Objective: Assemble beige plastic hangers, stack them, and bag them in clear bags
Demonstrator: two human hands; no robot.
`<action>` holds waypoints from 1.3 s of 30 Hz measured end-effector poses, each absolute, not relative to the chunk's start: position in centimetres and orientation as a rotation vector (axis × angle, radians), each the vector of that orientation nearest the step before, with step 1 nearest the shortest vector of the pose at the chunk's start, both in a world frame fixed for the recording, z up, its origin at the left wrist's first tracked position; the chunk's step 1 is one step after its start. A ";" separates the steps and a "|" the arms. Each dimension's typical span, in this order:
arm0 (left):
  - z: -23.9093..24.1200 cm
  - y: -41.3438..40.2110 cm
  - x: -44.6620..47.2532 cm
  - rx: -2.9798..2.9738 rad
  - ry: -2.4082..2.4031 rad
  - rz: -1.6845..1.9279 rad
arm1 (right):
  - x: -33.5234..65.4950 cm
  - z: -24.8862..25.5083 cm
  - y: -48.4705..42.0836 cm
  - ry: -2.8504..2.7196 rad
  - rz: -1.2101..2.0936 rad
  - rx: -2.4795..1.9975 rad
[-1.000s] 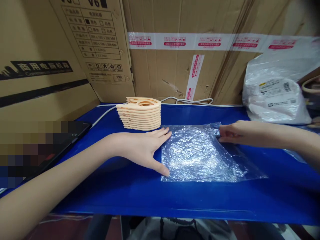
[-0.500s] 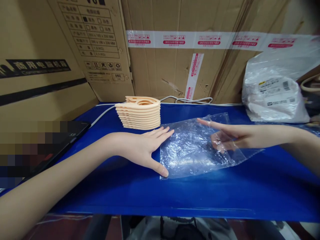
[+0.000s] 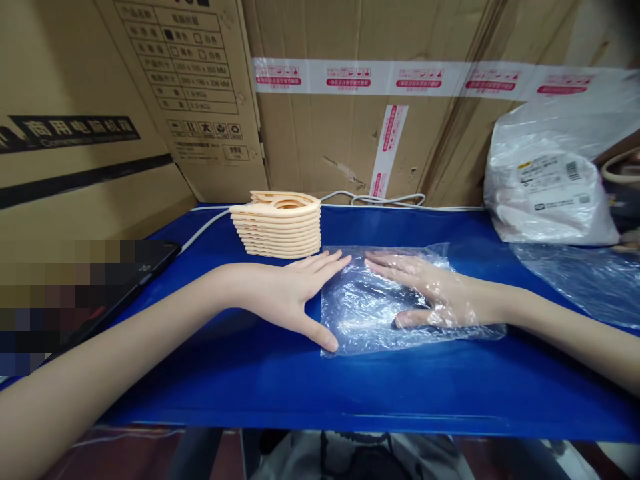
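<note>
A clear plastic bag (image 3: 360, 327) lies on the blue tabletop. My left hand (image 3: 295, 293) rests flat with fingers spread, its fingertips and thumb at the bag's left edge. Inside the bag, covered by its crinkled film, is my right hand (image 3: 430, 293), its fingers stretched out to the left and the thumb apart. Neither hand grips anything. Just behind my left hand stands a neat stack of peach-coloured flat plastic pieces (image 3: 280, 230), each with a curved opening.
Cardboard boxes (image 3: 320, 140) wall off the back and left. A white cable (image 3: 390, 199) runs along the rear edge. A white plastic package (image 3: 550, 193) stands at the back right, with more clear film (image 3: 590, 280) before it. A dark device (image 3: 150, 267), partly pixelated, lies left.
My right hand has moved left and deeper into the bag, and the bag now lies flatter. My left hand has stayed in place.
</note>
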State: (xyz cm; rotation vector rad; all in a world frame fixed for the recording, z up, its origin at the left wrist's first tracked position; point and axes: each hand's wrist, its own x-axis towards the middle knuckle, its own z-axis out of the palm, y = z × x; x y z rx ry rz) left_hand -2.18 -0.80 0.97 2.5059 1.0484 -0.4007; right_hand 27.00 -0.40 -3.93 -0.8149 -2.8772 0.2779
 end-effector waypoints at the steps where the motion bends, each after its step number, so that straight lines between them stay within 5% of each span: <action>1: 1.0 -0.8 -2.2 2.510 1.047 -0.399 | 27.1 -4.0 -0.3 -2.878 0.269 -0.822; 26: 0.5 -1.1 -1.5 2.508 0.951 -0.313 | 26.2 -4.4 -0.7 -2.889 0.197 -0.649; 39: 0.2 -0.8 -1.9 2.473 0.989 -0.352 | 31.1 3.5 -1.3 -3.029 0.949 -1.292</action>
